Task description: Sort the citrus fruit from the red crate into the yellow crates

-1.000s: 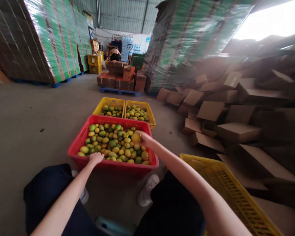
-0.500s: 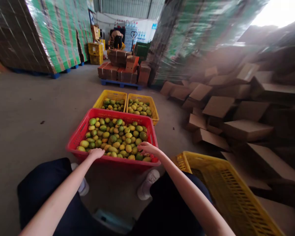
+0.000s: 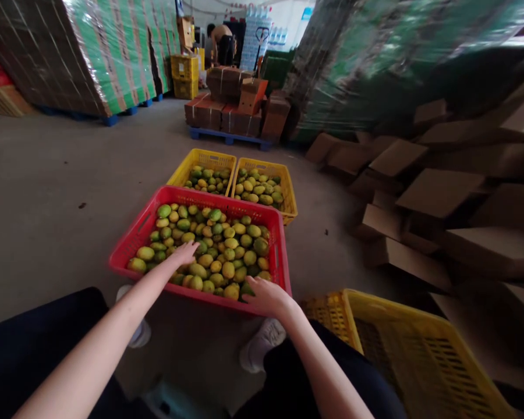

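Warehouse floor [image 3: 48, 174] | our left hand [image 3: 184, 254], right hand [image 3: 268, 297]: fingers outstretched over fruit [image 3: 228, 269] | we judge each firm, light, bruisable; cup its middle

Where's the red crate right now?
Head view, just left of centre: the red crate is on the person's side of the two fruit-filled yellow crates.

Hands [image 3: 271, 295] and forearms [image 3: 113, 333] are bare; dark navy trousers [image 3: 344, 361] show at five and eight o'clock, white sneakers [image 3: 257, 350] at six and eight.
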`<action>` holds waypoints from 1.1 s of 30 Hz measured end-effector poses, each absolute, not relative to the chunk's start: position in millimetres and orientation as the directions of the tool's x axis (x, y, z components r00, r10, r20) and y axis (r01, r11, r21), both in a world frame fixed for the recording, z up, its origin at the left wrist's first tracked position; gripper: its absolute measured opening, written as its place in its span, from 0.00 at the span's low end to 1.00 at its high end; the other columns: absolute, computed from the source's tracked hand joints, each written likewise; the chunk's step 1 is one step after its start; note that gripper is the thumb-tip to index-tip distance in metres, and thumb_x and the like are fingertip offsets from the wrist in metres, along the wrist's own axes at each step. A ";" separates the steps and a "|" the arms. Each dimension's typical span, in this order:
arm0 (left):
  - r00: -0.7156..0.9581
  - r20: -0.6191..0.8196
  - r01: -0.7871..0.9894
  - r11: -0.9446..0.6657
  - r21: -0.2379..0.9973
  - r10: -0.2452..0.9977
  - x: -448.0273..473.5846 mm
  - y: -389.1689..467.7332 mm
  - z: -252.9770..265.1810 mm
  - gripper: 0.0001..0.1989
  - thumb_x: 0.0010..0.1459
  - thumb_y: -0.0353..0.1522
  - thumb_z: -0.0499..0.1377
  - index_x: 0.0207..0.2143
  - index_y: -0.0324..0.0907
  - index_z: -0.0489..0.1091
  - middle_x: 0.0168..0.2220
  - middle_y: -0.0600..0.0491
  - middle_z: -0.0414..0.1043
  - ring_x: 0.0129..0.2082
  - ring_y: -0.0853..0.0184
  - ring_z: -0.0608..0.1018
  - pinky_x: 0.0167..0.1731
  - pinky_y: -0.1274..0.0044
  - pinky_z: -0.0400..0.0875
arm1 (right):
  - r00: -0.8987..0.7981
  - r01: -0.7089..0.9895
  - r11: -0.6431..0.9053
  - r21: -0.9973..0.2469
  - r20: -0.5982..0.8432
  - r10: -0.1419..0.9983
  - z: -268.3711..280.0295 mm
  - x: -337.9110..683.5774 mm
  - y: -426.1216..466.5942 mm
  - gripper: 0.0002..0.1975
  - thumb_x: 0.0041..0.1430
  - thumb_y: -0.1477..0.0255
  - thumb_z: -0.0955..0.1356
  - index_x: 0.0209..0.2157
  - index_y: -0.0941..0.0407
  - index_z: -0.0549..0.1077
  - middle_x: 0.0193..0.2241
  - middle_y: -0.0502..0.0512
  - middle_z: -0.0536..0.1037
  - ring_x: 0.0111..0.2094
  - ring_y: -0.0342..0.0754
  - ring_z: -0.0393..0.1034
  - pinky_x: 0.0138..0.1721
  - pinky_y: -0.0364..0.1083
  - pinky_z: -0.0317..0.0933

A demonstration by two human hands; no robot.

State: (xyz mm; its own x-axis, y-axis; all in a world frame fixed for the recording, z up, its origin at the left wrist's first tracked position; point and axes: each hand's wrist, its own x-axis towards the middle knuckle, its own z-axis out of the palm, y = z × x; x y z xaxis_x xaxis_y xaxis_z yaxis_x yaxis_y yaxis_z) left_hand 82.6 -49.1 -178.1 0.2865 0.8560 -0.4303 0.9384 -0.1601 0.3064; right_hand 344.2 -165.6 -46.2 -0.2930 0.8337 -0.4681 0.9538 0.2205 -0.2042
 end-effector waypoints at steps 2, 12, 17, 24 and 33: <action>0.365 -0.408 0.919 -0.253 0.302 0.837 100.2 -38.5 -182.7 0.39 0.46 0.22 0.57 0.63 0.41 0.52 0.67 0.40 0.42 0.64 0.51 0.54 0.58 0.64 0.54 | -0.277 0.961 0.233 -0.150 -0.527 0.804 -42.8 342.2 -166.4 0.19 0.57 0.68 0.65 0.50 0.61 0.69 0.44 0.71 0.75 0.45 0.62 0.73 0.40 0.53 0.63; 0.619 -0.408 0.784 -0.558 0.271 0.671 107.4 -45.9 -210.0 0.31 0.48 0.25 0.55 0.57 0.49 0.61 0.61 0.49 0.60 0.64 0.58 0.54 0.61 0.56 0.33 | -0.325 0.946 0.283 -0.159 -0.494 0.806 -26.8 326.3 -158.4 0.20 0.59 0.68 0.64 0.52 0.61 0.67 0.45 0.70 0.74 0.46 0.63 0.71 0.43 0.55 0.63; 0.551 -0.341 0.834 -0.516 0.197 0.762 99.4 -42.7 -200.6 0.26 0.53 0.39 0.57 0.54 0.40 0.64 0.55 0.41 0.65 0.58 0.54 0.63 0.61 0.58 0.35 | -0.319 0.947 0.289 -0.136 -0.461 0.828 -17.5 320.2 -157.7 0.20 0.59 0.68 0.64 0.51 0.61 0.67 0.45 0.68 0.75 0.46 0.60 0.71 0.43 0.53 0.64; 0.323 -0.333 0.937 -0.248 0.247 0.886 124.0 -58.0 -196.0 0.33 0.47 0.30 0.63 0.55 0.31 0.60 0.52 0.32 0.65 0.53 0.47 0.68 0.52 0.62 0.59 | -0.337 0.941 0.303 -0.149 -0.415 0.845 -3.2 317.9 -150.4 0.19 0.60 0.67 0.63 0.51 0.61 0.67 0.45 0.67 0.75 0.45 0.59 0.73 0.40 0.51 0.64; 0.076 -0.393 0.789 0.186 0.586 0.916 106.2 -48.7 -157.4 0.23 0.56 0.46 0.54 0.41 0.34 0.70 0.37 0.38 0.75 0.43 0.52 0.76 0.38 0.71 0.69 | -0.314 0.949 0.284 -0.139 -0.323 0.893 -4.6 313.9 -151.9 0.21 0.59 0.65 0.64 0.51 0.62 0.67 0.45 0.69 0.75 0.46 0.62 0.72 0.43 0.54 0.64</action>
